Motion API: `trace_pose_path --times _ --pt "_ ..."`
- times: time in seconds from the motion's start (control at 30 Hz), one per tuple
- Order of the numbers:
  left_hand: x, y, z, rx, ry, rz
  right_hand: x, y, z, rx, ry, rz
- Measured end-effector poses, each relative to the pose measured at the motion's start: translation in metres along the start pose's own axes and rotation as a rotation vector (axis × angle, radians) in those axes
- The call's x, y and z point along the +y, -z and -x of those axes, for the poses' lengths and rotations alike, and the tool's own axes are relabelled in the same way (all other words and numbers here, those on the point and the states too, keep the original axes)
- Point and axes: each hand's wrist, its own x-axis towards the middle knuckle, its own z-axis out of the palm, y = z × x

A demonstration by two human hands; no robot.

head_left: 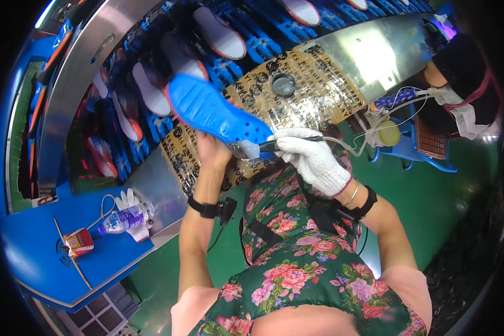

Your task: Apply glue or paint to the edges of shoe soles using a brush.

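Observation:
A blue shoe sole [221, 117], ridged across its broad end and pitted with several holes at its narrow end, is held up over the work surface. My bare left hand [211, 150] grips it from below and behind, with the fingers partly hidden by it. A white knitted glove covers my right hand [313, 159], which is closed on a black pen-shaped tool [280, 144] with a pale cord. The tool's front end meets the sole's narrow end, where a clear flap-like piece [249, 149] hangs. Whether the tip touches the sole I cannot tell.
Brown printed tape covers the metal ledge [319, 106], which has a round dark disc [283, 84]. Beyond it, a rack carries several pale soles [221, 36]. At left, a blue table [33, 241] bears a bottle [126, 218] and red box [79, 242]. Another person [459, 84] is at right.

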Motion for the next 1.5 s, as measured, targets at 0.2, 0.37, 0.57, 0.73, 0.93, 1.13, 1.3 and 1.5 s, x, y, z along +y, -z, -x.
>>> trace_pose_path --times 0.2,0.37,0.57,0.73,0.93,1.13,1.3,1.5 --pt "0.008 0.002 0.076 0.273 -0.135 0.181 0.01 0.016 -0.018 -0.002 -0.01 -0.099" --pt "-0.011 -0.014 0.115 0.062 0.274 0.198 0.008 0.002 -0.017 -0.018 0.008 -0.035" --pt "-0.066 -0.046 0.107 -0.01 0.261 0.272 -0.021 -0.02 -0.008 -0.118 0.304 0.366" --pt "-0.079 -0.061 0.093 -0.237 0.281 0.335 -0.055 -0.044 0.004 -0.16 0.737 0.85" --pt "-0.089 -0.079 0.091 -0.165 0.245 0.432 -0.073 -0.074 -0.003 -0.259 1.22 1.088" --pt "-0.091 -0.062 0.097 0.148 0.129 -0.199 -0.077 -0.079 -0.01 -0.286 1.533 1.411" --pt "-0.09 -0.058 0.096 0.117 0.157 -0.238 -0.05 -0.073 0.0 -0.406 1.421 1.44" --pt "-0.093 -0.043 0.094 0.013 0.063 -0.043 -0.059 -0.071 0.009 -0.179 1.135 1.143"
